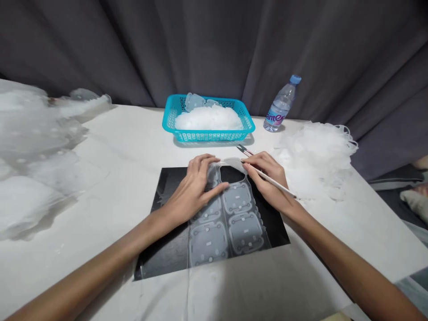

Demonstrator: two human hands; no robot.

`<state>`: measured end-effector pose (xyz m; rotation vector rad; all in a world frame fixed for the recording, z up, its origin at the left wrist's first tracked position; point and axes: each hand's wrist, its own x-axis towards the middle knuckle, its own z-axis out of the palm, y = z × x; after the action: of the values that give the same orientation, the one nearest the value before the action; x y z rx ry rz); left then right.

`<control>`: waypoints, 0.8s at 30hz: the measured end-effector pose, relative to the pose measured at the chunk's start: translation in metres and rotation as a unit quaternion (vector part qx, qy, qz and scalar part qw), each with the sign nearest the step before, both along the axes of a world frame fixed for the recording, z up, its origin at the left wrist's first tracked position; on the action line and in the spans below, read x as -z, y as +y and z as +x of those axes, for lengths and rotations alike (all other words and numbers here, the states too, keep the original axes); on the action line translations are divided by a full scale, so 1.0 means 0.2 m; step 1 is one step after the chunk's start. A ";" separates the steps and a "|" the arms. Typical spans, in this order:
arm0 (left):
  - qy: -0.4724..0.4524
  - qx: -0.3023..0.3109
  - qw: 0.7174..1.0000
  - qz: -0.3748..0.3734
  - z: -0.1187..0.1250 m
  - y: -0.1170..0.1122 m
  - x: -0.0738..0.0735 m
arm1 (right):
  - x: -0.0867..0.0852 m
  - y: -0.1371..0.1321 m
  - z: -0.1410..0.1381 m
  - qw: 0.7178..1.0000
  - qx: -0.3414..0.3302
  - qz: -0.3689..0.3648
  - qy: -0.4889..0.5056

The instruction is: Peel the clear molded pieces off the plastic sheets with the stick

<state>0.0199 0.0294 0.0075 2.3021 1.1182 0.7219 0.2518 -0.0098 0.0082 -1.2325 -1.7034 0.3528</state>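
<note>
A translucent plastic sheet (234, 223) moulded with several rounded square pieces lies on a black cutting mat (167, 254) in front of me. My left hand (194, 189) lies flat on the sheet's upper left part, fingers spread, pressing it down. My right hand (267, 178) is closed on a thin white-handled tool (277, 183) held like a pen, its tip at the sheet's top edge, where a loose piece (234, 162) curls up.
A turquoise basket (170, 120) heaped with clear cut pieces stands behind the mat. A water bottle (281, 104) is at the back right beside a pile of plastic offcuts (317, 156). Stacks of clear sheets (30, 156) fill the left. Small scissors (244, 150) lie by the basket.
</note>
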 end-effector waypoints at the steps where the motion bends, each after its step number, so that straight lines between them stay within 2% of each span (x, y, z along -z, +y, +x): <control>1: -0.018 -0.020 1.000 -0.002 0.01 -0.01 -0.03 | -0.01 -0.02 -0.02 1.000 -0.008 -0.003 0.005; 2: -0.037 -0.037 0.998 -0.028 0.02 -0.01 -0.05 | -0.02 -0.05 -0.04 1.000 -0.016 -0.004 0.010; 4: -0.080 -0.036 0.983 -0.161 0.04 -0.01 -0.08 | -0.03 -0.09 -0.08 0.999 -0.044 -0.007 0.018; 6: -0.141 -0.010 0.938 -0.317 0.07 0.01 -0.09 | -0.05 -0.12 -0.09 0.996 -0.089 -0.021 0.023; 8: -0.214 0.007 0.889 -0.404 0.09 0.02 -0.08 | -0.08 -0.13 -0.07 0.993 -0.111 -0.040 0.029; 12: -0.315 0.009 0.831 -0.458 0.09 0.01 -0.04 | -0.11 -0.09 0.07 0.998 -0.035 -0.037 0.039; 15: -0.344 0.015 0.807 -0.480 0.07 0.00 -0.03 | -0.05 -0.04 0.14 0.999 0.018 -0.026 -0.027; 18: -0.361 0.021 0.798 -0.483 0.07 -0.01 -0.04 | 0.03 -0.02 0.11 0.998 -0.019 -0.035 -0.056; 20: -0.365 0.029 0.796 -0.481 0.07 0.00 -0.05 | 0.07 -0.02 0.08 0.994 -0.062 -0.078 -0.047; 24: -0.363 0.027 0.801 -0.476 0.07 -0.01 -0.05 | 0.04 -0.04 0.04 0.980 -0.094 -0.177 -0.006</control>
<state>0.0344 0.0281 0.0167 1.0387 0.7505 0.6893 0.2607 -0.0171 -0.0004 -1.3270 -1.8237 0.7920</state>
